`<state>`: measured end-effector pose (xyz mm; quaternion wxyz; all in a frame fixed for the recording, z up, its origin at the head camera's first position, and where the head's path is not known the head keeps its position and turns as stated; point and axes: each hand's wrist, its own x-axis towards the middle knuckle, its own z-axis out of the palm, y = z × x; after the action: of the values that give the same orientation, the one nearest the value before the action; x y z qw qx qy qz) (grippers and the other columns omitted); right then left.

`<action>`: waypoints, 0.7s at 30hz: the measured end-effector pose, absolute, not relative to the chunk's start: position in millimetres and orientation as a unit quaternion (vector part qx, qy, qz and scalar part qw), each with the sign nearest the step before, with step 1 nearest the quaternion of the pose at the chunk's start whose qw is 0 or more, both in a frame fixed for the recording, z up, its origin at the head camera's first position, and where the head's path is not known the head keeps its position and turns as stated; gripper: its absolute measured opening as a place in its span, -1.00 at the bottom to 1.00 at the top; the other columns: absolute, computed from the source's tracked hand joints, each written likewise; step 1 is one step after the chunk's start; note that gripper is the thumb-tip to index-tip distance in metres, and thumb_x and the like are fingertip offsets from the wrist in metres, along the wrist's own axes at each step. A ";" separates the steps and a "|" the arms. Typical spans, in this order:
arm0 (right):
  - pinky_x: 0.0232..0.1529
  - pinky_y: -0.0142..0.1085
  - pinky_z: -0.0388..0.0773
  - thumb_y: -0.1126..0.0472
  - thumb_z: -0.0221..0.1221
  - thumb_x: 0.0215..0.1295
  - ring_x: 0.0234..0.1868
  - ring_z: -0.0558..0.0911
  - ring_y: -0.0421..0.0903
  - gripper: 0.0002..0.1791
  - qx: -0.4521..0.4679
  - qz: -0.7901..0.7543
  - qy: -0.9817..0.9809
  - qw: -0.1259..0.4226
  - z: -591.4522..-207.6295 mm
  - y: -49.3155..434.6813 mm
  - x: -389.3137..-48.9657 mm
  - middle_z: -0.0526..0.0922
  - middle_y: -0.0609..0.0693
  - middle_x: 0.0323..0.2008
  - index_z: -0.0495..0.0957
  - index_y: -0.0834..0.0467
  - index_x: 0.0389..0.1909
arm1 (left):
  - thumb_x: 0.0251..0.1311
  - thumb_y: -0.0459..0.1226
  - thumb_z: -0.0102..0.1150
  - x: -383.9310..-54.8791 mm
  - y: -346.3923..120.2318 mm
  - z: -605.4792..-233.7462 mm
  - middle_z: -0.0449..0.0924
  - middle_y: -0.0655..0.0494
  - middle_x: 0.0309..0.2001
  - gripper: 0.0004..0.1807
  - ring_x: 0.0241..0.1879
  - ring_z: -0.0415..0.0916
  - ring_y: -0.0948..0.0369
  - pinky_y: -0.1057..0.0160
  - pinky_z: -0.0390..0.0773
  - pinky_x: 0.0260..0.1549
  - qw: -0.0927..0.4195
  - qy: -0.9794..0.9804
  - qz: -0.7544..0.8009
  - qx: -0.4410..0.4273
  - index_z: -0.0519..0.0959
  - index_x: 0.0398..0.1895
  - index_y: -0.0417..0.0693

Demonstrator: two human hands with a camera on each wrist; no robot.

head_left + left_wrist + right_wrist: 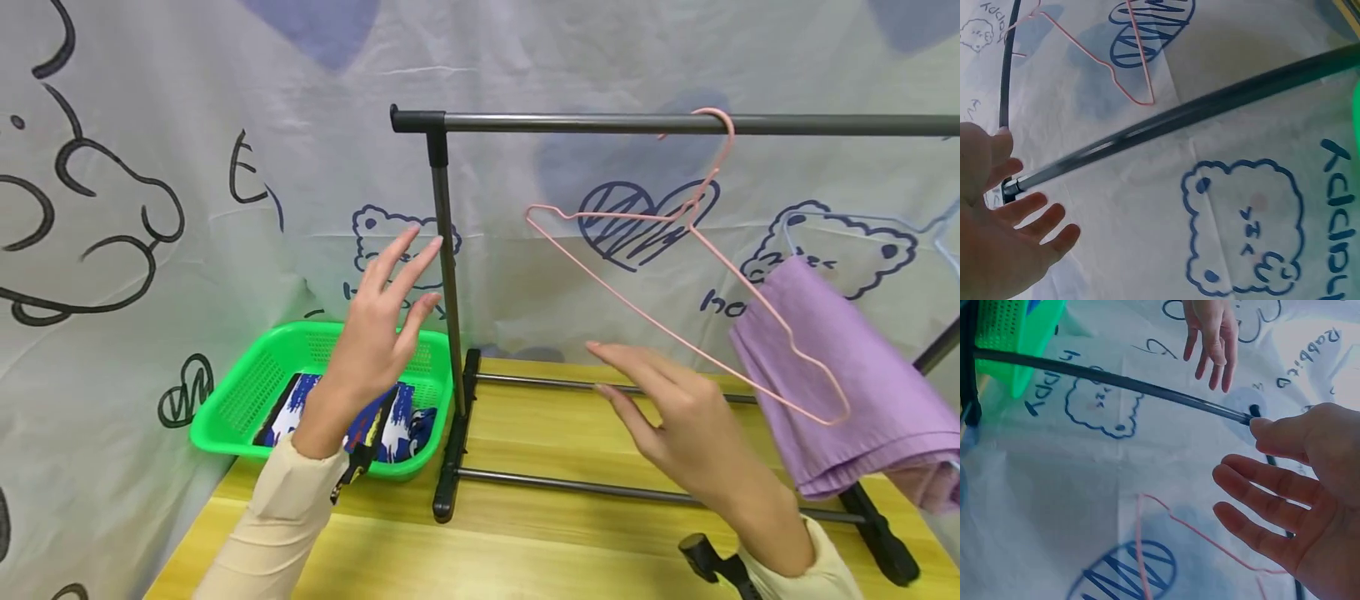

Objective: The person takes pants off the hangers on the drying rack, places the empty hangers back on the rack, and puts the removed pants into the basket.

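A pink hanger (622,300) hangs bare from the rack's dark top bar (555,122). My left hand (378,325) is raised with fingers spread, in front of the rack's left post and over the near side of the green basket (225,400). It holds nothing; the left wrist view also shows the left hand (1016,237) with loose, parted fingers. My right hand (675,417) is held below the pink hanger, its fingers extended and nothing in them. In the right wrist view the right hand (1297,494) has its fingers apart and its palm showing.
Folded blue, white and black cloth (390,425) lies in the basket. At the right a purple cloth (847,383) hangs on a light blue hanger (862,218). The rack's lower bars (570,486) run across the wooden table (420,550). A printed curtain (517,50) covers the back.
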<state>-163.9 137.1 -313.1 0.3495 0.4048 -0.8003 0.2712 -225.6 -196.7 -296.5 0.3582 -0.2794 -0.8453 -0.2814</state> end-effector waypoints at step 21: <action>0.32 -0.49 0.32 -0.22 0.11 0.50 0.25 0.53 -0.28 -0.30 0.303 0.250 -0.782 0.485 -275.4 222.8 -119.7 0.68 0.36 0.04 0.62 0.38 0.16 | 0.49 -0.28 0.13 -274.6 -150.8 -203.0 0.46 -0.22 0.33 -0.61 0.37 0.32 -0.07 0.04 0.15 0.46 0.597 -0.698 -0.205 -0.339 0.58 0.30 -0.18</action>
<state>-119.7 222.8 -275.4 0.4846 0.3026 -0.7817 0.2498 -274.6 -150.8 -203.0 0.5969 -0.3390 -0.6976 -0.2054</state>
